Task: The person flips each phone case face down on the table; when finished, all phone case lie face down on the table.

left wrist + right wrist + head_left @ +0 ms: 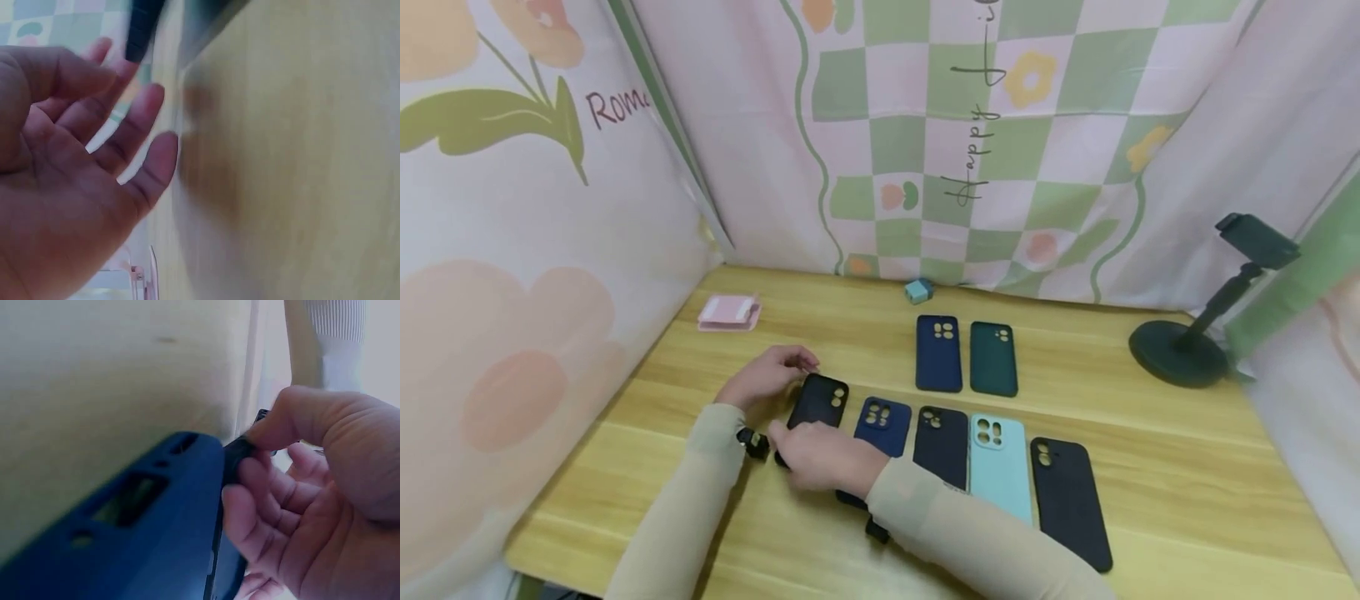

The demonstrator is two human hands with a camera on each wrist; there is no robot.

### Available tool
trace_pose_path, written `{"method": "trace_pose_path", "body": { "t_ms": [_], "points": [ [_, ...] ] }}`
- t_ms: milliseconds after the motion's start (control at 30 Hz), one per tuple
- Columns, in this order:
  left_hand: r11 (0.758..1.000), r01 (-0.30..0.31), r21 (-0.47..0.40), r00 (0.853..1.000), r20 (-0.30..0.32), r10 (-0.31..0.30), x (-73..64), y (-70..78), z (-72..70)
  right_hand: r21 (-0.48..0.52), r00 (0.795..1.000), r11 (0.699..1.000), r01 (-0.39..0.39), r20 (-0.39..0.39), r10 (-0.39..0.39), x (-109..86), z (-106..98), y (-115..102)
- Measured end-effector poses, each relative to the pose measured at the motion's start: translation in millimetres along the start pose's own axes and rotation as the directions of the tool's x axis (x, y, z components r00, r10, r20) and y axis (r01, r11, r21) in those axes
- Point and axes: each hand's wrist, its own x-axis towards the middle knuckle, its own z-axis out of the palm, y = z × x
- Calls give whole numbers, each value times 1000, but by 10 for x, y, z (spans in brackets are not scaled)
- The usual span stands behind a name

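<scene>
A black phone case [818, 402] sits at the left end of the front row. My right hand [826, 454] pinches its near left edge between thumb and fingers; the right wrist view shows the dark corner [237, 455] between them. At the far left corner of the same case is my left hand [767, 377], its fingers loosely bent and its fingertips right at the edge. Seen from the left wrist, the thumb stands apart from the case's dark edge [142, 28]. A blue phone case [882, 423] lies just right, partly hidden by the right hand and wrist.
Further right in this row lie a black case [942, 446], a turquoise case [1002, 467] and another black case [1071, 500]. Behind are a navy case [937, 358] and a green one [992, 362]. A pink item [728, 312], a small blue block [917, 291] and a black stand [1180, 354] stand farther back.
</scene>
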Motion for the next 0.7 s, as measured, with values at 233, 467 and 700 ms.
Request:
{"method": "trace_pose_path", "body": {
  "t_ms": [233, 467, 700],
  "points": [
    [969, -31, -247, 999, 16, 36, 8, 13, -13, -1, 993, 997, 83, -80, -82, -74, -85, 14],
    [930, -62, -362, 995, 46, 84, 51, 54, -6, -135, 969, 988, 75, -223, -104, -171, -166, 29],
    [923, -60, -380, 994, 61, 90, 111, 95, 29, -274, 948, 961, -35, -314, -55, -303, -179, 45]
  ]
}}
